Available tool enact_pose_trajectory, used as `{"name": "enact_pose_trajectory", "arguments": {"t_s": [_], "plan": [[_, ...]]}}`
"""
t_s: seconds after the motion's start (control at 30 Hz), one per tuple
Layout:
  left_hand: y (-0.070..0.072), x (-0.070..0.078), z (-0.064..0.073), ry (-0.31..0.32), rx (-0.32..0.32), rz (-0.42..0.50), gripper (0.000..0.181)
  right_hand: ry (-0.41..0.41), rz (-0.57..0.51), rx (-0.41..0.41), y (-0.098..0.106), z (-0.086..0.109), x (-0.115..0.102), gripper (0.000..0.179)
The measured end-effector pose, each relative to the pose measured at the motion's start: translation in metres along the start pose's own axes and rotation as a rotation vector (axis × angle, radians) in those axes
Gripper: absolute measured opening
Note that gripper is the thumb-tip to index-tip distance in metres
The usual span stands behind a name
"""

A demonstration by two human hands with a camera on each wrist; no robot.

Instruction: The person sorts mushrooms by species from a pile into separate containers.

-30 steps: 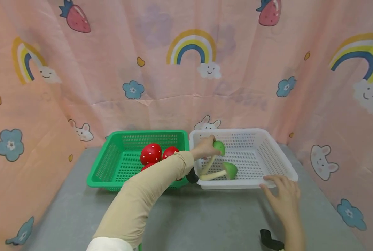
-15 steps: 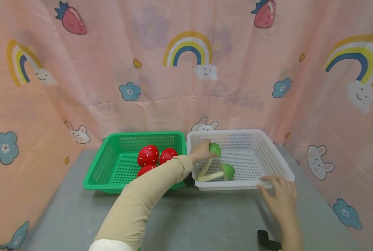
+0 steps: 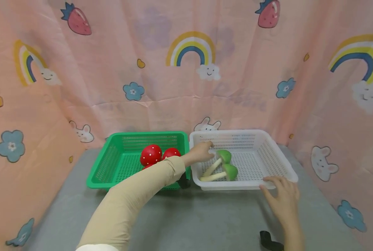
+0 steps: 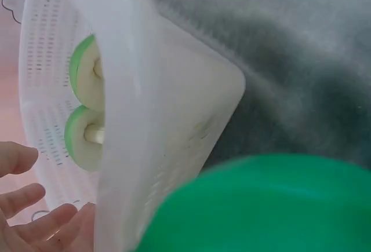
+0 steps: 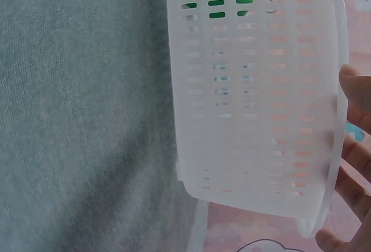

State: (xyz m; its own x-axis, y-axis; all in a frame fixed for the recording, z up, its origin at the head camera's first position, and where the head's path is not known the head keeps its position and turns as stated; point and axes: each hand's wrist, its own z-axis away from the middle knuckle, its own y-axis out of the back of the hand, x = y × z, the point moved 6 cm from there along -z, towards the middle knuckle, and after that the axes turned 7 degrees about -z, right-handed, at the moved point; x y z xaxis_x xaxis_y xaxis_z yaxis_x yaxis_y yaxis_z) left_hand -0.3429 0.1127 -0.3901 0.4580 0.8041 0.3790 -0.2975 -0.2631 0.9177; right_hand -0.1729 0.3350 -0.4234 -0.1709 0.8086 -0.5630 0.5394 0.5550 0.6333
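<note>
My left hand (image 3: 200, 152) is over the left side of the white basket (image 3: 275, 153), its fingers spread and holding nothing. Just right of its fingertips, a green-capped toy mushroom (image 3: 224, 156) with a pale stem lies in the basket. A second green-capped mushroom (image 3: 231, 172) lies against it, nearer the front. In the left wrist view, the left fingers (image 4: 23, 200) are apart from both caps. My right hand (image 3: 281, 197) holds the white basket's front right rim, thumb outside. In the right wrist view, the right fingers (image 5: 353, 185) reach behind the rim.
The green basket (image 3: 100, 167) stands close on the left, with several red, white-dotted pieces (image 3: 150, 154) inside, partly hidden by the left sleeve (image 3: 136, 198). Both baskets rest on a grey table (image 3: 205, 219). A pink printed curtain (image 3: 161, 115) rises behind and at the sides.
My left hand has let go of the green-capped mushroom and drawn back slightly left. That mushroom now lies down beside the other. The right hand has stayed on the rim.
</note>
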Motion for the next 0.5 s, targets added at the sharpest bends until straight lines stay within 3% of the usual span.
{"name": "enact_pose_trajectory", "arguments": {"t_s": [0.3, 0.5], "plan": [[0.008, 0.002, 0.020, -0.056, 0.017, 0.053, 0.038, -0.022, 0.001, -0.033, 0.000, -0.001, -0.002, 0.027], [0.019, 0.011, 0.043, -0.111, 0.088, -0.097, 0.042, 0.079, -0.040, 0.009, 0.003, -0.011, -0.012, 0.032]]}}
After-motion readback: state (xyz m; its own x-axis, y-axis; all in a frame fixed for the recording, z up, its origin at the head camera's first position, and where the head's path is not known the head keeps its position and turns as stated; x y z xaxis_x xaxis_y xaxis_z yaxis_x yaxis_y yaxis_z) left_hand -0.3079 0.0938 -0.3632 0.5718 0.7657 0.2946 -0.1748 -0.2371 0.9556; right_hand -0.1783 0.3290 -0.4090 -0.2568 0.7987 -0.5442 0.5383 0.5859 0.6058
